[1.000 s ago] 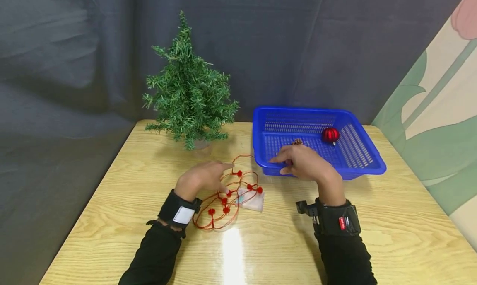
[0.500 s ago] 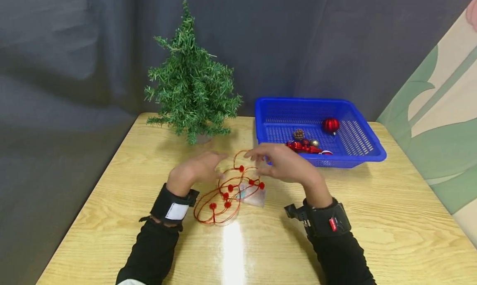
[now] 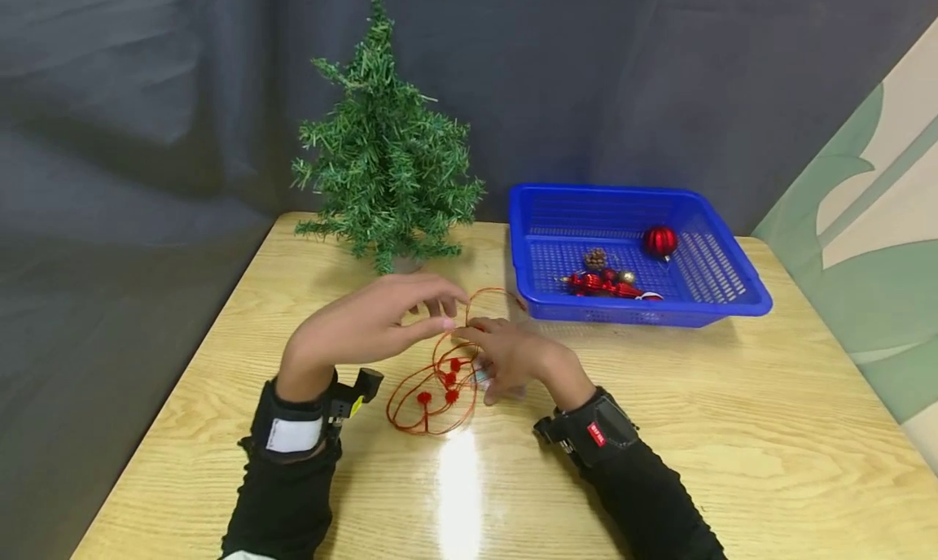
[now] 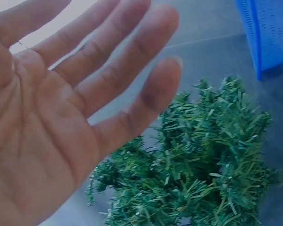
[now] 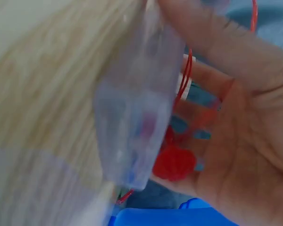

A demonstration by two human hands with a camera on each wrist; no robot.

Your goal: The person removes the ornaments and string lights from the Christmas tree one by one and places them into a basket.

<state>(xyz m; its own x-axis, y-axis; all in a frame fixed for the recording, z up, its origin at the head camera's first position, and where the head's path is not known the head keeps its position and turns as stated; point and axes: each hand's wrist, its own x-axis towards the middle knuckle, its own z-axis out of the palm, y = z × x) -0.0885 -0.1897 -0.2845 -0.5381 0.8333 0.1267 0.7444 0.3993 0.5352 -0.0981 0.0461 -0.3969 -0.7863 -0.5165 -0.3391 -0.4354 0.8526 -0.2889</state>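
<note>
A red pom-pom garland (image 3: 425, 400), a looped thin red cord with several fuzzy balls, lies on the table before the tree. Over its upper right part, my right hand (image 3: 509, 352) curls its fingers about the cord. In the right wrist view a red pom-pom (image 5: 174, 162) sits against the palm, and a blurred translucent packet (image 5: 132, 127) is beside the thumb. My left hand (image 3: 374, 316) hovers above the garland's left side, fingers extended, thumb tip close to the right fingertips. Its palm (image 4: 42, 127) holds nothing in the left wrist view.
A small green artificial Christmas tree (image 3: 388, 153) stands at the back left. Right of it is a blue plastic basket (image 3: 645, 312) holding a red ribbed bauble (image 3: 660, 241), a pine cone (image 3: 595, 259) and other small ornaments. A dark cloth (image 3: 557, 80) hangs behind the table.
My right hand has moved left from the basket's front rim down onto the garland. My left hand has lifted and turned, its fingers stretching to the right. The view has shifted slightly.
</note>
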